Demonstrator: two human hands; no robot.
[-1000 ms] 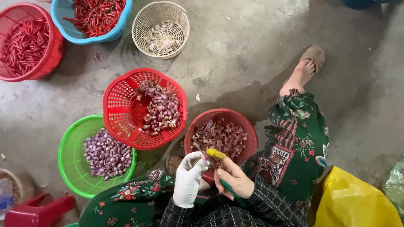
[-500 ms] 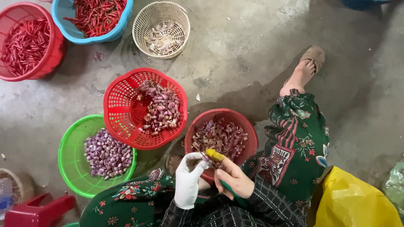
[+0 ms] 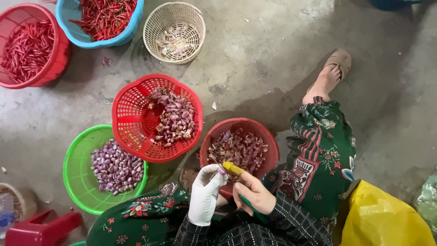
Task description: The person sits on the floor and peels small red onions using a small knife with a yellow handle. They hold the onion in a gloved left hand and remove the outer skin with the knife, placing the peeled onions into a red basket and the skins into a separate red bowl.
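Small purple shallot (image 3: 222,171) pinched between both hands: white-gloved left hand (image 3: 205,193), bare right hand (image 3: 255,193) with yellow fingertip cover. Below: red bowl (image 3: 268,146) of peels. Yellow bag (image 3: 382,218) at right.

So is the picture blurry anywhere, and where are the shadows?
Head view: sharp and evenly lit, no glare; soft shadows fall on the floor beside the cream basket and the leg; the gloved left hand looks crisp.
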